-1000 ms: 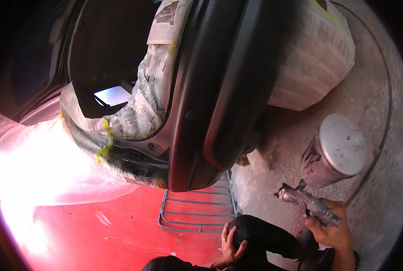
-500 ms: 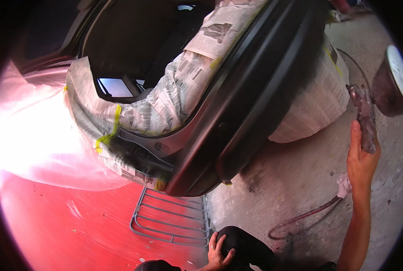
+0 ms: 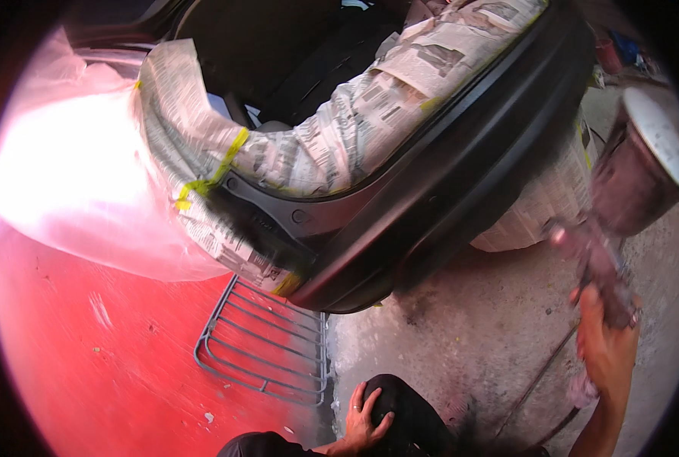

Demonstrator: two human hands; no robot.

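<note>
My right hand [image 3: 610, 346] is wrapped round the handle of a grimy spray gun [image 3: 604, 263], held right of a dark grey car bumper [image 3: 431, 183]. The gun's dark paint cup [image 3: 630, 179] has a pale lid, and its nozzle points left toward the bumper; a gap shows between them. A hose hangs below the grip, with a pale cloth-like wrap [image 3: 581, 390] near my wrist. My left hand [image 3: 364, 419], wearing a ring, rests on my dark-clothed knee [image 3: 408, 415] with fingers apart and nothing held.
Newspaper masking [image 3: 339, 137] with yellow tape lines the car's rear opening. Pale plastic sheeting [image 3: 80, 183] covers the left side. A grey metal rack [image 3: 267, 343] lies on the floor, where red flooring [image 3: 111, 350] meets grey concrete [image 3: 446, 335].
The spray gun and my right hand have moved lower and slightly left in the picture, and the paint cup shows more fully. The view has shifted; my left hand stays on the knee.
</note>
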